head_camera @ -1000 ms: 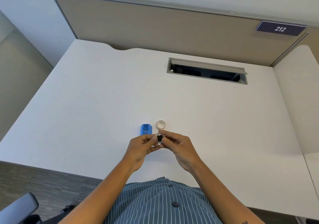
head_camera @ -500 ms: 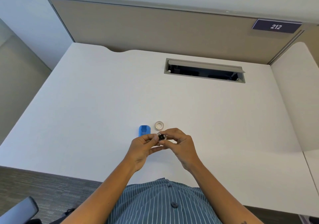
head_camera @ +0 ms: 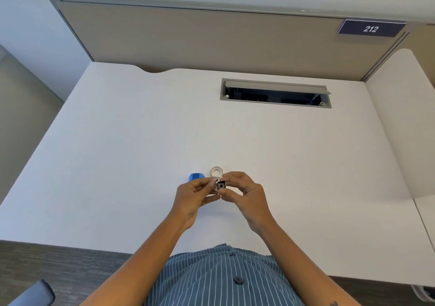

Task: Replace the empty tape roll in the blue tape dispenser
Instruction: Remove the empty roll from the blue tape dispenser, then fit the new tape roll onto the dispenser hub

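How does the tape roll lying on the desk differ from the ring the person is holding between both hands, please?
The tape roll lies flat on the desk, untouched; the held ring is up in the air, pinched between the left hand and right hand. The roll's centre hole is open; a small dark spindle sits against the held ring. Both are pale, round and near the blue dispenser.

A dark blue sign (head_camera: pixel 371 28) on the partition reads "212".

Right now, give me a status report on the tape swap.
Left hand and right hand pinch black spool core. Blue dispenser and tape roll on desk. Nothing blocking.
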